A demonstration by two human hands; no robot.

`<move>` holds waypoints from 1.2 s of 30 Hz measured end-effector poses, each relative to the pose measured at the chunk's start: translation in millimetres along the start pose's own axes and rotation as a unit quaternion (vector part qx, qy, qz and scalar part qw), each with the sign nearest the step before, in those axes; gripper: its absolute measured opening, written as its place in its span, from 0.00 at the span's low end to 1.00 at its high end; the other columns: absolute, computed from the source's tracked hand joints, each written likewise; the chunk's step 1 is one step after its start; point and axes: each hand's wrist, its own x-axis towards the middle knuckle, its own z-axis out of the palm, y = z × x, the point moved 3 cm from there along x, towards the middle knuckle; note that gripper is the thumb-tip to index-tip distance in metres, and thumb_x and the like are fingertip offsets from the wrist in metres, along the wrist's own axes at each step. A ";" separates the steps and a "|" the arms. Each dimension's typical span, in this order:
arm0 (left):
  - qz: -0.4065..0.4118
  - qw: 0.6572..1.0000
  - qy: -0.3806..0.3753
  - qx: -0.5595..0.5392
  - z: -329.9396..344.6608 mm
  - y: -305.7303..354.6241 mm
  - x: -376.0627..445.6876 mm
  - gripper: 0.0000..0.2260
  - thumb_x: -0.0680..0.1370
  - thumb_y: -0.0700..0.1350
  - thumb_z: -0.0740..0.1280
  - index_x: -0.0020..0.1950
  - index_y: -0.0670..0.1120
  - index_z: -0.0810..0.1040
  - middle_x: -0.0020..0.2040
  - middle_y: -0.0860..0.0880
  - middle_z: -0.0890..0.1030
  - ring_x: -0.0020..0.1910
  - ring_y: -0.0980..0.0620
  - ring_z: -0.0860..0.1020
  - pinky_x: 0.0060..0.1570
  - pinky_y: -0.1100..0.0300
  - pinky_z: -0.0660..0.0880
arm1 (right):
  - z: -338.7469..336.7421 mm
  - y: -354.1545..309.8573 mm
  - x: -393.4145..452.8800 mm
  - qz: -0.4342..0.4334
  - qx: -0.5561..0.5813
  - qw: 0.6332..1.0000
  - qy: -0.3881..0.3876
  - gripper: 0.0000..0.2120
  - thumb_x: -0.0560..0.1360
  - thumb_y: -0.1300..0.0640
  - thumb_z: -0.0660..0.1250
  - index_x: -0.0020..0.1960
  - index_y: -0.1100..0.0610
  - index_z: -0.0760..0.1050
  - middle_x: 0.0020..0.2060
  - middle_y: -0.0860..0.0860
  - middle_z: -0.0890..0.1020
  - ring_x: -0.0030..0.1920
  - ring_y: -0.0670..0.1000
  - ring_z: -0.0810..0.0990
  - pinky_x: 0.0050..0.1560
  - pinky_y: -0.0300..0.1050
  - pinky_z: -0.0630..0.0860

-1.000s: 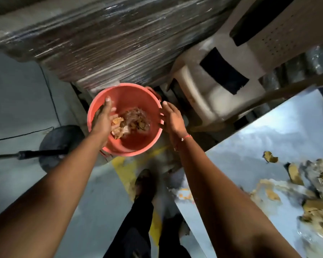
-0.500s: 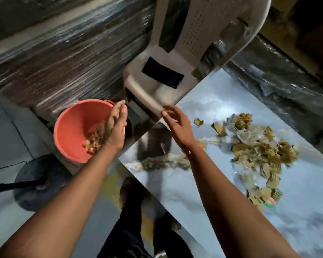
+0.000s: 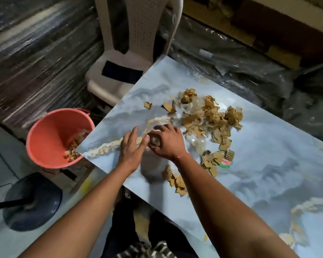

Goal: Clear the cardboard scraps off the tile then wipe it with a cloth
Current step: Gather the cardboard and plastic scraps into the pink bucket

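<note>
left hand lies flat on tile; right hand grips crumpled plastic.

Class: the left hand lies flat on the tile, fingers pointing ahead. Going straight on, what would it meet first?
Probably the right hand, which lies just ahead of the left hand.

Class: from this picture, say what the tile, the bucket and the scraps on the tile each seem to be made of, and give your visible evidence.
Tile: likely glazed ceramic or porcelain; glossy, printed blue marble veining. Bucket: seemingly moulded plastic; uniform salmon-red, smooth matte wall. Scraps: brown corrugated cardboard, fluted edges showing, mixed with crinkled clear plastic film.
</note>
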 end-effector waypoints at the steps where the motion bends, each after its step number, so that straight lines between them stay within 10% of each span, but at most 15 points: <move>1: 0.004 1.000 -0.023 0.005 14.9 6.3 -2.7 0.39 0.76 0.72 0.56 0.83 0.56 0.58 0.83 0.49 0.57 0.82 0.49 0.54 0.79 0.52 0.52 | -1.2 8.8 -10.4 0.005 -0.001 1.000 -0.004 0.29 0.71 0.32 0.55 0.64 0.39 0.81 0.67 0.46 0.80 0.68 0.55 0.75 0.64 0.55 0.69; 10: 0.043 0.987 -0.146 0.041 98.0 54.9 -23.1 0.41 0.74 0.75 0.57 0.83 0.57 0.57 0.83 0.51 0.57 0.82 0.51 0.54 0.81 0.48 0.54 | -26.1 85.0 -105.4 0.047 0.086 0.994 0.046 0.35 0.71 0.33 0.60 0.75 0.44 0.72 0.75 0.48 0.73 0.76 0.57 0.66 0.71 0.60 0.62; 15: 0.119 0.970 -0.152 0.150 89.7 45.9 -39.4 0.56 0.63 0.82 0.62 0.84 0.58 0.47 0.84 0.54 0.49 0.82 0.53 0.51 0.79 0.47 0.55 | -46.3 119.2 -188.6 0.223 0.250 0.915 0.224 0.39 0.73 0.35 0.72 0.80 0.44 0.64 0.77 0.46 0.68 0.76 0.50 0.66 0.71 0.52 0.62; 22: 0.174 0.941 -0.138 0.255 117.0 16.7 -81.9 0.72 0.53 0.74 0.78 0.82 0.59 0.34 0.83 0.52 0.36 0.83 0.49 0.37 0.81 0.44 0.53 | 49.2 93.3 -260.9 0.358 0.382 0.822 0.224 0.42 0.80 0.36 0.64 0.85 0.48 0.48 0.84 0.41 0.51 0.84 0.45 0.49 0.82 0.63 0.56; 30: 0.205 0.949 -0.128 0.200 158.3 29.4 -38.0 0.60 0.70 0.52 0.79 0.83 0.52 0.34 0.83 0.53 0.37 0.84 0.53 0.40 0.80 0.42 0.56 | 40.2 81.1 -183.2 0.352 0.390 0.815 0.245 0.35 0.83 0.36 0.54 0.84 0.53 0.55 0.81 0.53 0.60 0.82 0.50 0.55 0.83 0.55 0.52; 36: 0.254 0.940 -0.096 0.206 129.1 44.1 -28.6 0.62 0.67 0.71 0.73 0.83 0.51 0.35 0.84 0.49 0.38 0.83 0.51 0.38 0.81 0.43 0.52 | 5.1 140.9 -185.5 0.395 0.354 0.757 0.383 0.27 0.82 0.38 0.59 0.74 0.54 0.67 0.70 0.51 0.69 0.71 0.53 0.68 0.70 0.63 0.72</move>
